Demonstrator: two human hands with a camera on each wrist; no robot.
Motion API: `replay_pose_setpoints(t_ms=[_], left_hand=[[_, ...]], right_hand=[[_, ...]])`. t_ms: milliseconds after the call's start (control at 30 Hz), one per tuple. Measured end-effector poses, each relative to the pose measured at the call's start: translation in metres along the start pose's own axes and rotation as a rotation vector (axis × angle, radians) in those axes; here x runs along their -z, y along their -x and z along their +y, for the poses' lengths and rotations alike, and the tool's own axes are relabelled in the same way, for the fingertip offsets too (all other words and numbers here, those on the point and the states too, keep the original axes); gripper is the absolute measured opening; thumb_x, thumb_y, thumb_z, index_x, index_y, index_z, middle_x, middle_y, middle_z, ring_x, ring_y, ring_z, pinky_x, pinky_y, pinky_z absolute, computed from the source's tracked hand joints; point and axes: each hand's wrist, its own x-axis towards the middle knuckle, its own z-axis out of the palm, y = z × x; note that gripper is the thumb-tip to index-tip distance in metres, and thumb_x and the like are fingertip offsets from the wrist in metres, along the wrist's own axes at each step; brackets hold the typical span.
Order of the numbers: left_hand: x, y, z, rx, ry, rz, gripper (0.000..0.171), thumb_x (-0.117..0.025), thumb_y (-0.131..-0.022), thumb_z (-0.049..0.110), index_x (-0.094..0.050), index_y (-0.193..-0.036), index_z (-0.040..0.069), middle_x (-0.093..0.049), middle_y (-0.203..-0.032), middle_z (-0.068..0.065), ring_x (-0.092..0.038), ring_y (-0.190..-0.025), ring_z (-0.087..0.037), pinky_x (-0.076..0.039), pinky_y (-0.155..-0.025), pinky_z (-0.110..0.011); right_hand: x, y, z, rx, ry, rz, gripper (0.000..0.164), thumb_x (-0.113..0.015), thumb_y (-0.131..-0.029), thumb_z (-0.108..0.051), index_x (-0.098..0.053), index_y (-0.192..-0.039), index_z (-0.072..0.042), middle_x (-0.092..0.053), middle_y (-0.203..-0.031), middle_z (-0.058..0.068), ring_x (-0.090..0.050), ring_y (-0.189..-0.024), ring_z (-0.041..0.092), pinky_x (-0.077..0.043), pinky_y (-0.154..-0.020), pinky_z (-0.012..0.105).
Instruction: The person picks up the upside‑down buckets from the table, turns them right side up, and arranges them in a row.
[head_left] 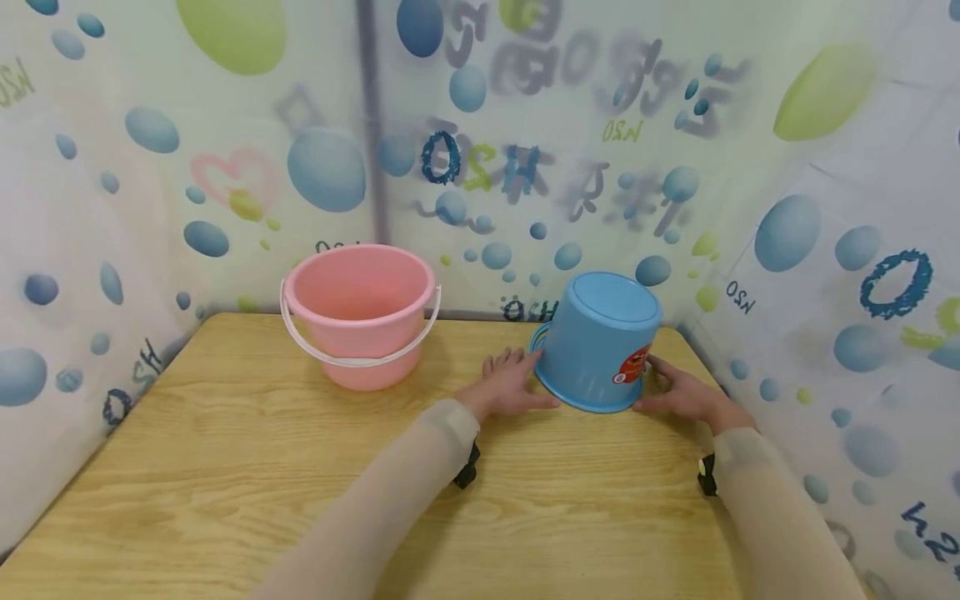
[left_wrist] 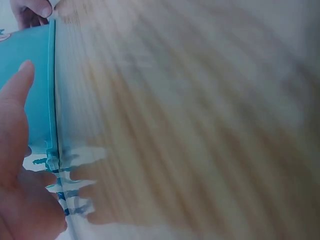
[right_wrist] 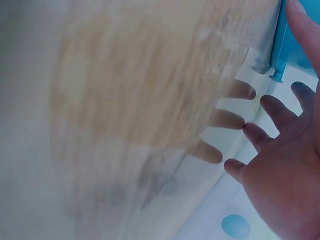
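A blue bucket (head_left: pixel 592 333) stands upside down on the wooden table, its base upward and its rim at the tabletop. A red label (head_left: pixel 632 365) shows on its lower right side. At its left side is my left hand (head_left: pixel 510 387), fingers spread and thumb reaching along the rim. My right hand (head_left: pixel 684 395) is at the opposite side, thumb near the rim and fingers behind the label. In the right wrist view, the right fingers (right_wrist: pixel 277 112) are spread out and only loosely bent. Part of the blue handle (head_left: pixel 538 337) sticks out behind the left fingers.
A pink bucket (head_left: pixel 360 329) with a white handle (head_left: pixel 360 362) stands upright at the back left of the table (head_left: pixel 225 467). Patterned wall sheets (head_left: pixel 525 233) close in the table at the back and both sides.
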Motion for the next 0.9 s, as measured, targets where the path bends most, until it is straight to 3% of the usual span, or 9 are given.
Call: replay_pose_setpoints(t_ms=[200,533,900], left_hand=[[-0.004,-0.011,-0.006,0.020,-0.029,-0.034,0.113,-0.073,-0.095,0.072,-0.014,-0.179,0.025,-0.018,-0.185,-0.012,-0.004,-0.173,-0.042,0.005,-0.137,-0.067],[0.006,-0.005,-0.004,0.048,-0.021,-0.046,0.110,-0.074,-0.094,0.071,-0.021,-0.178,0.024,-0.020,-0.185,-0.008,-0.003,-0.173,-0.041,0.003,-0.137,-0.067],[0.003,-0.025,-0.015,0.073,-0.049,-0.037,0.110,-0.073,-0.094,0.073,-0.020,-0.178,0.028,-0.017,-0.186,-0.005,-0.002,-0.173,-0.039,0.004,-0.137,-0.067]], right_hand=[[0.000,-0.001,-0.002,-0.023,0.033,-0.020,0.118,-0.086,-0.095,-0.045,-0.011,-0.176,-0.001,-0.012,-0.178,0.038,-0.012,-0.162,0.065,-0.022,-0.128,0.079],[-0.004,-0.003,-0.008,-0.035,0.059,0.007,0.115,-0.086,-0.094,-0.049,-0.019,-0.174,0.000,-0.018,-0.177,0.037,-0.018,-0.161,0.064,-0.023,-0.128,0.079],[-0.008,-0.006,-0.008,-0.020,0.066,0.014,0.117,-0.086,-0.094,-0.050,-0.016,-0.175,-0.002,-0.019,-0.177,0.036,-0.019,-0.161,0.064,-0.023,-0.128,0.079]])
